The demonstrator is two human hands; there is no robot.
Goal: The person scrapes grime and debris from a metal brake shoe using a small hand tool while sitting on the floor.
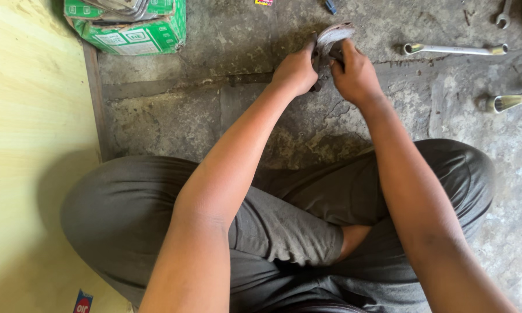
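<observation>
Both my hands hold a curved metal part (332, 36), grey and worn, shaped like a brake shoe, just above the concrete floor in front of me. My left hand (296, 71) grips its left side with fingers closed round the edge. My right hand (353, 72) grips the right side, thumb pressed on the part's inner face. Much of the part is hidden behind my fingers. My forearms stretch out over my crossed legs in grey trousers.
A green and white cardboard box (134, 29) sits at top left. A long spanner (455, 50) lies on the floor to the right, another spanner (511, 101) below it, a third (503, 16) at top right. A yellow board (29, 133) covers the left.
</observation>
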